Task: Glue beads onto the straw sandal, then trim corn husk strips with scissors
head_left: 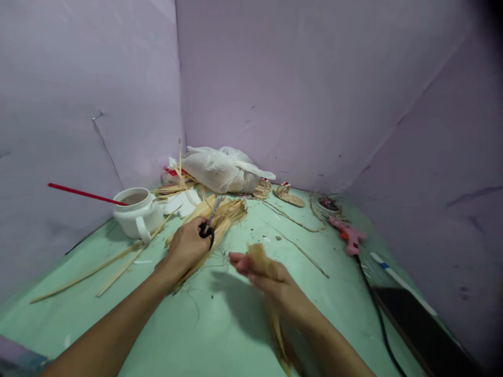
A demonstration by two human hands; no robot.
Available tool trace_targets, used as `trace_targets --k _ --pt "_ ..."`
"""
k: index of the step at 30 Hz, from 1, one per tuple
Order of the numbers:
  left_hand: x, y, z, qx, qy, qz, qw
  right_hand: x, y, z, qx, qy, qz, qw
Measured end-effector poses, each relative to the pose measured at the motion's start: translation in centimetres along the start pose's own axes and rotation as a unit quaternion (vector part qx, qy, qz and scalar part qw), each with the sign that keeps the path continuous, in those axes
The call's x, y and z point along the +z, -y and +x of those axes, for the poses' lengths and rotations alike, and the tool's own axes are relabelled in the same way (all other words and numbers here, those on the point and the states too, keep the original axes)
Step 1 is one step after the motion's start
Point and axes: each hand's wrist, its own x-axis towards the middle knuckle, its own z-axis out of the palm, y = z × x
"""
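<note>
My left hand (pixel 187 242) is closed at the black handles of a pair of scissors (pixel 212 230), whose blades point away from me. Both rest over a bundle of dried, straw-coloured husk leaves (pixel 231 212) lying on the table. My right hand (pixel 281 285) is raised above the table to the right, gripping a dried husk strip (pixel 259 255). One end of the strip stands up over the fingers, while the rest hangs below the palm toward me. Part of my left fingers is hidden behind the hand.
At left stands a white mug (pixel 135 217) of cloudy liquid with a red stick (pixel 86 193). A white plastic bag (pixel 220 167) and small woven pieces (pixel 288 195) lie at the back. On the right are a pink glue gun (pixel 349 235), its black cord (pixel 375 309) and a dark flat object (pixel 420 330).
</note>
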Motion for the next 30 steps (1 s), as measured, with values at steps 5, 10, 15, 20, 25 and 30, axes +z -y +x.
trace_targets --k 5,10,15,20,25,30 --pt "0.5 -1.1 -0.9 -0.016 0.060 -0.097 0.993 -1.9 0.4 0.9 -0.007 -0.221 0.071 0.973" --pt "0.5 -2.2 -1.8 -0.099 0.110 -0.237 0.960 -1.3 -0.3 1.5 0.045 -0.243 0.072 0.966" --pt "1.2 -3.3 -3.6 -0.024 0.168 -0.263 0.950 -0.3 -1.3 2.1 0.047 -0.252 0.089 0.962" --pt "1.9 -3.2 -4.7 0.053 0.247 -0.221 0.942 -1.0 -1.7 2.3 0.048 -0.257 0.070 0.963" --pt "1.0 -1.8 -3.2 0.018 0.062 0.060 0.996 -2.6 -0.9 1.8 0.068 -0.248 0.098 0.961" --pt "0.4 -0.9 -1.9 -0.013 0.058 0.188 0.980 -3.4 0.4 0.9 0.079 -0.221 0.092 0.968"
